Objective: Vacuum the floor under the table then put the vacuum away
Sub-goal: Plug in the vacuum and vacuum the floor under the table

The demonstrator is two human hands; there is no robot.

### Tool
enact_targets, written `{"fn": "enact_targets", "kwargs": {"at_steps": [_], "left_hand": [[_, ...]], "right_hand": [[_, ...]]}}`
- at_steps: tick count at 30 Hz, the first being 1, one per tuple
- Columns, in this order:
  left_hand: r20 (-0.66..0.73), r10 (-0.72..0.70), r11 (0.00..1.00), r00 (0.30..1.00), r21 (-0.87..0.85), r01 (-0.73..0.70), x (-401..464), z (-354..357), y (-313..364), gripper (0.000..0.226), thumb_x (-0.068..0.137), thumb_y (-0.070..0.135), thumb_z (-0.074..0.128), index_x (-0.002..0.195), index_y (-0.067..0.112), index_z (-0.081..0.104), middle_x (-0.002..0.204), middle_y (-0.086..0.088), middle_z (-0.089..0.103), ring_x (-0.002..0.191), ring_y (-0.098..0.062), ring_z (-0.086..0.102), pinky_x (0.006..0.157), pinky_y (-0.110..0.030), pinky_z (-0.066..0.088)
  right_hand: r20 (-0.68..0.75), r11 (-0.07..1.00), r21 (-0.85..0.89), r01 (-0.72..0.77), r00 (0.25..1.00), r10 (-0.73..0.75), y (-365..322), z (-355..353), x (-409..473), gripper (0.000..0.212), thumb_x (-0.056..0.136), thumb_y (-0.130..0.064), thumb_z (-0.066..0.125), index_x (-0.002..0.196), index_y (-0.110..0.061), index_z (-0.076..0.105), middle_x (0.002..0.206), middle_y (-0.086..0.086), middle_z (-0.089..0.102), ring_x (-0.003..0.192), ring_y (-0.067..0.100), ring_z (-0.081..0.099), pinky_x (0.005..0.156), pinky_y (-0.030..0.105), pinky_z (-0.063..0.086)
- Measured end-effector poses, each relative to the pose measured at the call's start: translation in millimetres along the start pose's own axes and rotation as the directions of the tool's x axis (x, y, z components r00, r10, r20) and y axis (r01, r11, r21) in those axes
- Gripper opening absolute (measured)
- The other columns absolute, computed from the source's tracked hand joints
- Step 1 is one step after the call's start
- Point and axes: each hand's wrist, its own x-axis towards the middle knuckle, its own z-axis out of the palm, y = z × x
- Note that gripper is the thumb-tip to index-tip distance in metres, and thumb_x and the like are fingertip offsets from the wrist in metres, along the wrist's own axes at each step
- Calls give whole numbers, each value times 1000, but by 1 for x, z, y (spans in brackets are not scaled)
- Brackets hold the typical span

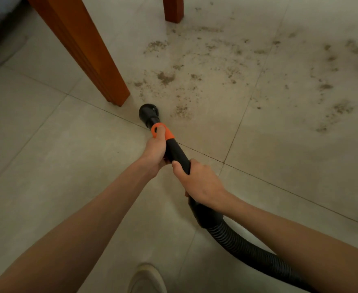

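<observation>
I hold the vacuum wand in both hands, angled down and away from me toward the floor. It is a black tube with an orange collar just behind the round black nozzle, and at my end it widens into a cuff that runs into a ribbed black hose curving off to my right. My left hand grips the tube just below the collar, fingers wrapped round it and the thumb lying up along the orange part. My right hand grasps the tube further back, where it meets the cuff, thumb on top and fingers curled underneath.

The nozzle sits low over the pale tiled floor, near a grout line; whether it touches the tile I cannot tell. Just beside it to the left stands a thick orange-brown wooden table leg. A second table leg stands farther back. Ahead and to the right of the nozzle the tiles are strewn with patches of brownish dirt, the nearest clump just beside the nozzle's right edge. At the bottom of the view is the toe of my light-coloured shoe.
</observation>
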Motion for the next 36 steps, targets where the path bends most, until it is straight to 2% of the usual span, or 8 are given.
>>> {"fn": "enact_targets", "kwargs": {"at_steps": [7,11,16,24,33,36], "left_hand": [[56,1,997,998,78,-5,-14,26,-20,38,100,43,30,107,9,44,85,-6,55,76,-19,55,59,-31,47],[74,-7,996,997,85,1,-22,35,-30,37,100,42,30,110,9,43,88,-7,55,82,-22,56,68,-36,48],[122,-10,998,992,66,2,-28,43,-25,39,100,42,31,113,8,44,89,-7,56,79,-19,56,59,-32,47],[151,-16,999,988,41,10,-31,54,-26,35,100,42,31,102,9,44,87,-8,55,78,-19,56,62,-32,48],[168,-11,996,986,87,-4,-33,66,-22,40,100,43,30,110,7,44,90,-9,57,81,-20,58,62,-31,50],[174,-3,994,985,104,-16,-32,68,-20,46,100,45,30,118,6,44,92,-9,57,83,-21,58,60,-30,49]], "right_hand": [[-32,995,80,-58,998,61,27,3,-30,43,91,-57,36,94,-16,49,77,7,68,66,24,68,64,41,59],[-47,998,43,-54,997,56,40,-1,-41,43,92,-58,35,97,-17,49,78,7,67,68,22,68,66,38,58],[-90,997,50,-54,994,58,44,-8,-42,45,91,-59,34,94,-17,49,75,6,67,66,22,67,67,40,57],[-127,997,27,-67,989,70,52,-13,-45,47,90,-61,34,93,-17,50,75,6,66,66,22,67,67,41,58],[-150,995,54,-87,984,95,58,-22,-43,46,89,-61,35,91,-18,50,73,5,66,65,22,67,68,41,57],[-144,992,82,-95,984,106,57,-25,-41,47,88,-62,35,90,-18,51,73,5,67,65,22,67,69,42,58]]}}
